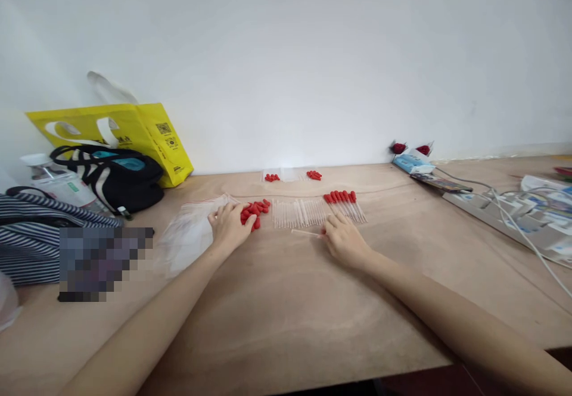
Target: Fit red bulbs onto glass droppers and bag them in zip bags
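My left hand (230, 226) reaches to the left edge of a pile of small red rubber bulbs (255, 210); its fingers are bent around some of them, and what they grip is partly hidden. My right hand (344, 238) pinches one end of a clear thin tube (305, 233), which points left over the table. Behind the tube lies a row of clear tubes (299, 212) side by side. To the right of that row, several tubes wear red bulbs (340, 196) on their far ends. Clear plastic bags (187, 229) lie under and left of my left hand.
Near the wall lie small bags with red bulbs (314, 175). At left stand a yellow bag (152, 128), a black bag (129, 175) and a striped bag (27, 235). Power strips (504, 217) with cables and a blue-white box (413, 162) are at right.
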`<state>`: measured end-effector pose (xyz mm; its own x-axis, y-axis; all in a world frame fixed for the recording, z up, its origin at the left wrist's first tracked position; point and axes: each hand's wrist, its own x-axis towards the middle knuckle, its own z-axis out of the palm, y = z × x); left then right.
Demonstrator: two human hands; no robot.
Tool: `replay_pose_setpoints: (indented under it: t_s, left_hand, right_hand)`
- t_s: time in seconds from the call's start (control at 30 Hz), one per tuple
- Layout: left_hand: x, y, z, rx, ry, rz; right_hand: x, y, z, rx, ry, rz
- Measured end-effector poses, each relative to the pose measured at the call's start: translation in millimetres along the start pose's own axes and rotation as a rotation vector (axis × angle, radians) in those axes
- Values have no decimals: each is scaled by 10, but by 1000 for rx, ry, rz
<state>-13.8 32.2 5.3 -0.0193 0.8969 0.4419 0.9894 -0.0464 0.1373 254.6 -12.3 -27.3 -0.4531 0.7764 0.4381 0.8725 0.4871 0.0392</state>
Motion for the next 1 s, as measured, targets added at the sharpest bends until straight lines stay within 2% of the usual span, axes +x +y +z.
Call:
replay_pose_setpoints:
  t_s: [0.1, 0.2, 0.5, 0.57, 0.67, 0.73, 0.77, 0.87, 1.0]
  left_hand:
    - [170, 30, 54, -15, -77, -2]
    - [273, 50, 122, -24, -91, -10]
    - [286, 49, 188, -54, -43, -51]
    - [260, 58, 159, -76, 0, -50]
    - [170, 92, 79, -144, 162, -40]
    - [50, 130, 26, -206, 239, 15]
    - [-30, 152, 7, -245, 239, 63]
    - [-302, 217, -2, -415, 116, 223]
    - [-566, 248, 28, -491, -136, 262]
  right_hand:
    - [-75, -76, -24, 83, 2, -93]
    - [-84, -101, -25, 132, -25, -133]
    - [-70, -99, -5, 220, -61, -127]
    - [-71, -97, -1, 228, -58, -126]
    - [-70, -88, 1, 235, -57, -128]
    - [-66, -74, -1, 239, -63, -124]
    - [-64, -63, -3, 243, -67, -121]
    - [-61, -13, -8, 265, -76, -108]
    - [-72, 61, -15, 309, -96, -100]
